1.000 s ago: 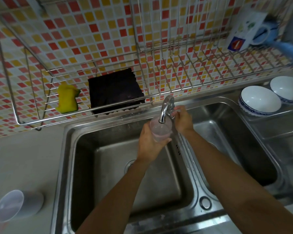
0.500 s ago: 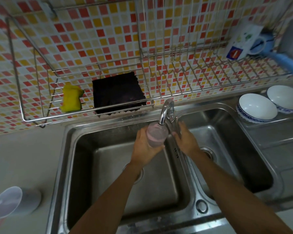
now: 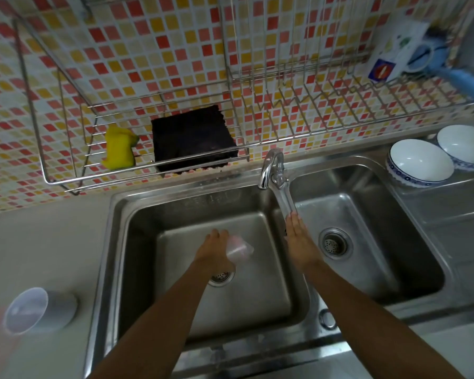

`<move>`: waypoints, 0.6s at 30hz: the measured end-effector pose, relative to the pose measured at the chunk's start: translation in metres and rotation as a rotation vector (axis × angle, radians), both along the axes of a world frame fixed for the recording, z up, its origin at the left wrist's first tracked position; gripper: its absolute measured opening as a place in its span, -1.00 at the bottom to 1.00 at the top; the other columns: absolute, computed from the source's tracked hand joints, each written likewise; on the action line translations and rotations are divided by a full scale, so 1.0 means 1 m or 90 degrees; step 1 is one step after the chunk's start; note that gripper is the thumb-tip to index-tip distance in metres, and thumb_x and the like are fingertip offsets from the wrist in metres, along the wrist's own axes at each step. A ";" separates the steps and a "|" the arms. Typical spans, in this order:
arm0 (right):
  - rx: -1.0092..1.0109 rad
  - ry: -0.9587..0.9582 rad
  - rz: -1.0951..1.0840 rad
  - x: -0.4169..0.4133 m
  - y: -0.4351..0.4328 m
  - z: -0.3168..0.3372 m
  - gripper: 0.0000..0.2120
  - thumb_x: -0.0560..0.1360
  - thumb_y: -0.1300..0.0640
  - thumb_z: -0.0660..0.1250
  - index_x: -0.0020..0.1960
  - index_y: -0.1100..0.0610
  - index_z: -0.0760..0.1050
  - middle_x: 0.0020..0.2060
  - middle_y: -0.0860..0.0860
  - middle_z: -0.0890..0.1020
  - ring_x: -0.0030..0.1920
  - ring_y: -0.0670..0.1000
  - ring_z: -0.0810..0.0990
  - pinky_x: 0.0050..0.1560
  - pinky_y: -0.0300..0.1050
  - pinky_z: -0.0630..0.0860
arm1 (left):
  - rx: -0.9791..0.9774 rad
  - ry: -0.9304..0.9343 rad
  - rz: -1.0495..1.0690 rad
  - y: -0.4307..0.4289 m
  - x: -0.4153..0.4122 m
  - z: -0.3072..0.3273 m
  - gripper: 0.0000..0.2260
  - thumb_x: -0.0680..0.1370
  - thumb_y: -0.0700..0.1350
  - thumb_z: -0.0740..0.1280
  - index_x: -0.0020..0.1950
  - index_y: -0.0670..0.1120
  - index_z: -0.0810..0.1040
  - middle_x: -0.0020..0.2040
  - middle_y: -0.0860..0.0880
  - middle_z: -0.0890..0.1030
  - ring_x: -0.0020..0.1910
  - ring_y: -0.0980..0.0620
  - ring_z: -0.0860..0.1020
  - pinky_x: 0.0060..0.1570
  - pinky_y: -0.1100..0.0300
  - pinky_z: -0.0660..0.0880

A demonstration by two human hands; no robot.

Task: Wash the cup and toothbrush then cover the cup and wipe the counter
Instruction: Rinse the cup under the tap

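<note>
Pale counter (image 3: pixel 39 242) bears one clear cup (image 3: pixel 40 310) (seemingly on its side).

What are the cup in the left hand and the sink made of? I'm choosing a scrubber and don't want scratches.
The cup in the left hand looks like thin translucent plastic with a pinkish tint: the basin shows through it. The sink appears to be brushed stainless steel: grey metal with soft, streaky reflections.
</note>
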State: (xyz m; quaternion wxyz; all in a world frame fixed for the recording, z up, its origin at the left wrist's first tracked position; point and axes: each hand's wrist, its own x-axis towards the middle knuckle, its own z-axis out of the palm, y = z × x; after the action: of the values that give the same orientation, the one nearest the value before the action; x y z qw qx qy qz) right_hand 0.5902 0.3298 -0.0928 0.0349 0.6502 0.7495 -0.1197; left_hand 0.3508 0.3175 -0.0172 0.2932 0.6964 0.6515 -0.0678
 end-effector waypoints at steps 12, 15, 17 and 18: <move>0.031 0.032 -0.039 -0.008 -0.004 0.000 -0.41 0.43 0.45 -0.04 0.47 0.42 0.02 0.48 0.34 0.08 0.48 0.32 0.10 0.44 0.14 0.08 | 0.125 0.302 -0.148 0.007 -0.003 0.022 -0.28 0.39 0.03 0.48 0.46 -0.02 0.22 0.38 -0.14 0.25 0.35 -0.12 0.29 0.17 0.05 0.45; -0.002 -0.002 -0.041 -0.006 -0.004 0.002 -0.42 0.54 0.40 -0.07 0.51 0.33 -0.21 0.52 0.27 -0.16 0.53 0.22 -0.16 0.49 0.04 -0.15 | 0.148 0.328 -0.153 0.006 -0.003 0.027 -0.29 0.40 -0.06 0.48 0.47 0.01 0.22 0.40 -0.12 0.24 0.35 -0.10 0.29 0.14 0.08 0.46; -0.021 -0.024 -0.023 -0.005 -0.004 0.007 -0.43 0.58 0.36 -0.06 0.51 0.32 -0.25 0.52 0.25 -0.19 0.53 0.19 -0.20 0.49 0.02 -0.16 | 0.158 0.321 -0.144 0.001 -0.005 0.027 -0.28 0.39 -0.08 0.49 0.47 0.00 0.23 0.40 -0.12 0.25 0.35 -0.10 0.30 0.14 0.07 0.47; -0.028 -0.030 -0.013 -0.004 -0.004 0.010 -0.44 0.60 0.33 -0.05 0.51 0.31 -0.24 0.52 0.24 -0.19 0.53 0.18 -0.20 0.49 0.01 -0.15 | 0.168 0.312 -0.137 -0.002 -0.008 0.028 -0.28 0.38 -0.08 0.50 0.46 0.00 0.24 0.39 -0.12 0.26 0.34 -0.10 0.31 0.14 0.07 0.46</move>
State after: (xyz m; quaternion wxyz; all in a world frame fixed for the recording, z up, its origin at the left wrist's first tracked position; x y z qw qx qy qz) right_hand 0.5862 0.3259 -0.0826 0.0653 0.6593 0.7392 -0.1212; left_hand 0.3428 0.3153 0.0109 0.0252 0.7565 0.6286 -0.1788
